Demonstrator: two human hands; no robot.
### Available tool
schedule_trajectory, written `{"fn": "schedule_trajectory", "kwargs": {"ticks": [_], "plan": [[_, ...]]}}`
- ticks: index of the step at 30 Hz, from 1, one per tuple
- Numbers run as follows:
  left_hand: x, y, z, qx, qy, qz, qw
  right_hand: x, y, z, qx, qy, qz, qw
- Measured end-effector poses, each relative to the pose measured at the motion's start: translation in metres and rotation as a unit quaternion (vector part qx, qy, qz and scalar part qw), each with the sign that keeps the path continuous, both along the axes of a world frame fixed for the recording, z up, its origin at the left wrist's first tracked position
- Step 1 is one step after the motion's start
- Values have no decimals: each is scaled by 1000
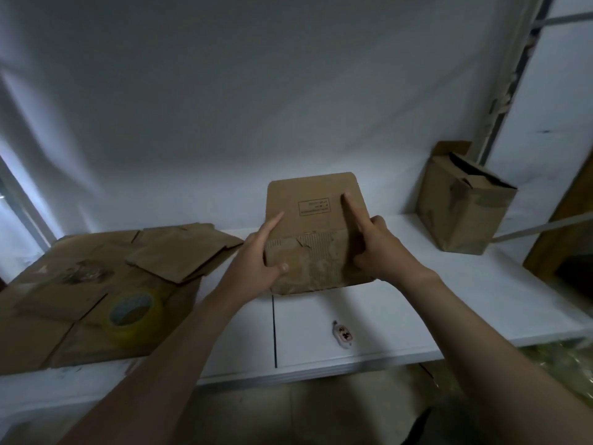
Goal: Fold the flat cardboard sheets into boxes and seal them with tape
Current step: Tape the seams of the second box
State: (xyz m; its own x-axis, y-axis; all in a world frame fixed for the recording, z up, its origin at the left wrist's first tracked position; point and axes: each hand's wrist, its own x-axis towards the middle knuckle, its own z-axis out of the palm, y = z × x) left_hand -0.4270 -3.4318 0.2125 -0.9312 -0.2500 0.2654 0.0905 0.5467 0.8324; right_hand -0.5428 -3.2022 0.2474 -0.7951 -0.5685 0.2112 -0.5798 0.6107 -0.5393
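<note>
Holding cardboard sheet (308,191): left hand (256,258), right hand (375,248); stamp (314,208) illegible.

Left end of the desk (417,309) is buried under flat cardboard sheets (64,300) with a tape roll (134,311) on top. Dead centre, the cardboard piece (314,220) gripped by the left hand (256,261) and right hand (382,248) blocks the way back. Bare desk in front and to the right, only a small oval object (342,335) lying there. An assembled box (462,213) stands back right, well apart from the hands.
</note>
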Motion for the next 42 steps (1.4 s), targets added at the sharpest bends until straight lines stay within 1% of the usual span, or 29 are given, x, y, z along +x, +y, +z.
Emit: {"fn": "schedule_trajectory", "kwargs": {"ticks": [3,7,9,14,18,22,25,26,28,32,35,38,42], "plan": [[-47,28,-6,4,-3,-45,999,-28,32,-12,-9,10,-67,998],[-105,72,-12,-7,-19,-82,996,-60,75,-25,-76,-1,-146,986],[-129,91,-19,-29,-32,-88,995,-77,93,-33,-90,-7,-171,981],[-174,121,-42,-82,-63,-95,990,-120,123,-67,-43,-30,-185,981],[-206,137,-63,-80,-112,-122,983,-154,135,-89,-21,-76,-210,975],[-234,150,-72,-73,-143,-132,978,-182,134,-97,61,-80,-246,964],[-247,154,-70,-68,-154,-124,978,-190,138,-93,67,-106,-242,962],[-249,153,-67,-73,-156,-121,978,-192,139,-91,64,-114,-240,962],[-248,149,-60,-100,-158,-122,975,-189,138,-84,90,-122,-236,960],[-227,127,-43,-200,-176,-121,956,-171,122,-61,139,-112,-224,958],[-195,102,-26,-273,-195,-79,939,-148,105,-42,186,-89,-217,954],[-154,70,-7,-300,-180,-27,936,-123,78,-26,188,-68,-179,963],[-95,15,7,-293,-166,35,941,-88,23,-14,181,-49,-132,973]]}}
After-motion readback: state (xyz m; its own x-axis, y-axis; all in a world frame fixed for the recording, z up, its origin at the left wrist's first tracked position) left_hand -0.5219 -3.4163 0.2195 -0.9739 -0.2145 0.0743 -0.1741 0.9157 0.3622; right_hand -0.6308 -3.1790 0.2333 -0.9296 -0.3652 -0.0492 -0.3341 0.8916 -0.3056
